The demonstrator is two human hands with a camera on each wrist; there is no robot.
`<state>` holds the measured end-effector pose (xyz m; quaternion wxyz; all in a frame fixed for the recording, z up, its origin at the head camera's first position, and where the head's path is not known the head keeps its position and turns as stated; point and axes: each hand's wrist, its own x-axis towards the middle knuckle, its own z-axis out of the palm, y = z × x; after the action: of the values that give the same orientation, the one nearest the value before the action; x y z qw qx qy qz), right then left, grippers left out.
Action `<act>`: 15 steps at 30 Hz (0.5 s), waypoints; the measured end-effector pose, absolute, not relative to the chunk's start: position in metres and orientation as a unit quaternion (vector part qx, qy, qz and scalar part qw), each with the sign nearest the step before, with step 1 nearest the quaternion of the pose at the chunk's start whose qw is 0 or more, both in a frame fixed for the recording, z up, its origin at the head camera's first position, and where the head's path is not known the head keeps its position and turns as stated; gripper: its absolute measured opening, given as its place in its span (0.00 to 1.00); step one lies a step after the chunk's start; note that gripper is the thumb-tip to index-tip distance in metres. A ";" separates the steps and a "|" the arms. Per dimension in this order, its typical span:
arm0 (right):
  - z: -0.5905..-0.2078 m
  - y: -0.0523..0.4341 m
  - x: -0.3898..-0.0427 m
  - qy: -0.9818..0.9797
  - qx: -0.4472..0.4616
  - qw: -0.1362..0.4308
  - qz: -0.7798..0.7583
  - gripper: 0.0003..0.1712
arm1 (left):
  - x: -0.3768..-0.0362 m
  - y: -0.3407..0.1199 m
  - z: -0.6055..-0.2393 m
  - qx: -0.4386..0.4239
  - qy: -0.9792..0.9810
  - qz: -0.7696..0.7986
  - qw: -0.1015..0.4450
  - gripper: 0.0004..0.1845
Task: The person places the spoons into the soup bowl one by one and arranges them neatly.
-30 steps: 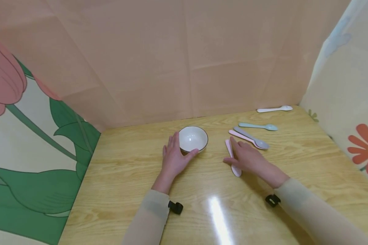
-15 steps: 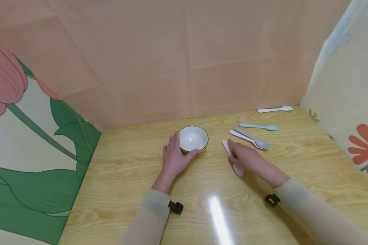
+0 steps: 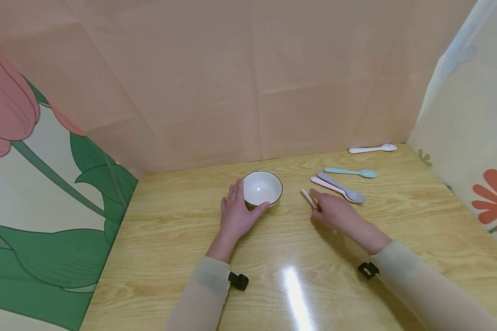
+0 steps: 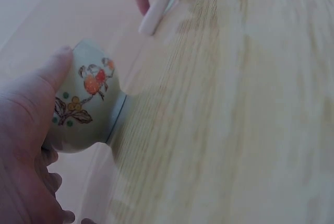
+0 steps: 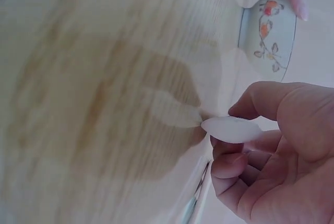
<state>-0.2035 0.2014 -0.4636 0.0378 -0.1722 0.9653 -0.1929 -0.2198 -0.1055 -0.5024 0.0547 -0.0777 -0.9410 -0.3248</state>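
Note:
A white bowl with a dark rim stands on the wooden table. Red fruit and leaves are painted on its outside, as the left wrist view shows. My left hand holds it from the near left, the thumb along the near side and the fingers round the left. To the right of the bowl, my right hand pinches a pale pink spoon between thumb and fingers. The spoon's handle points toward the back left. Its rounded end faces the camera in the right wrist view, edge close over the table.
Behind the right hand lie a pink spoon and a grey-purple spoon, overlapping. Farther back are a light blue spoon and a white spoon. A pinkish cloth wall borders the table's back edge.
The right hand has closed its fingers on the pale pink spoon, which has turned from lying flat onto its edge. The left hand and the bowl have stayed in place.

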 end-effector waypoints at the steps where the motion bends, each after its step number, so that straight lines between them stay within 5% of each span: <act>1: -0.464 0.202 -0.204 0.965 -0.173 0.035 -0.195 0.42 | -0.219 -0.105 -0.502 -0.077 -0.941 -0.325 0.054 0.66; 15: -0.457 0.204 -0.211 0.948 -0.173 0.017 -0.267 0.42 | -0.216 -0.105 -0.498 -0.077 -0.939 -0.332 0.045 0.66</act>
<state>-0.2113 0.2037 -0.4571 0.0171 -0.1729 0.9480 -0.2665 -0.2165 -0.1051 -0.4976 0.0454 -0.0767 -0.9392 -0.3316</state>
